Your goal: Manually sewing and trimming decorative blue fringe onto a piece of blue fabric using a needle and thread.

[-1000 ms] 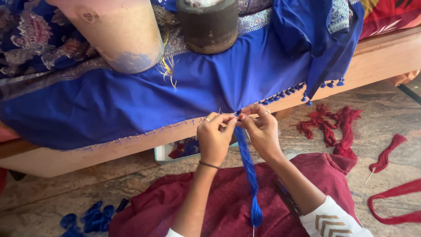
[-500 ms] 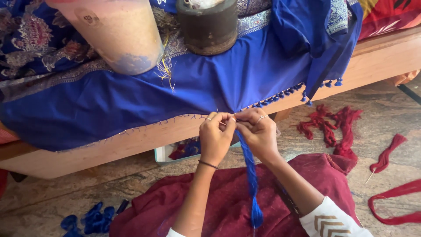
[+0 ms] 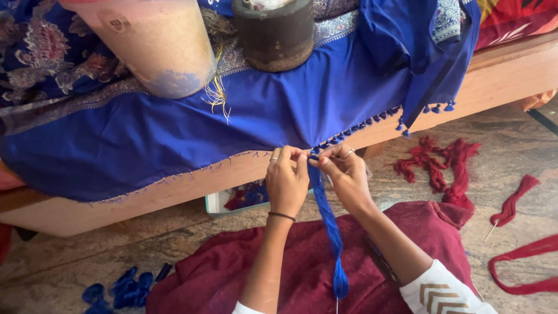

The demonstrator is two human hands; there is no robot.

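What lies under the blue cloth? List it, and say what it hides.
Under the blue cloth a wooden bench edge shows; its top stays covered. Both hands pinch the hem beside the blue thread bundle.

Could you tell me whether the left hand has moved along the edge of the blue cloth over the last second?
No. The left hand pinches the blue cloth hem at the same spot, directly below the dark cylinder.

Two cylinders (image 3: 273,32) stand on the cloth (image 3: 174,134) covering the worktop (image 3: 511,70). Both hands meet at its front edge, left hand (image 3: 286,183) beside right hand (image 3: 347,177); a thread bundle (image 3: 328,221) hangs below.
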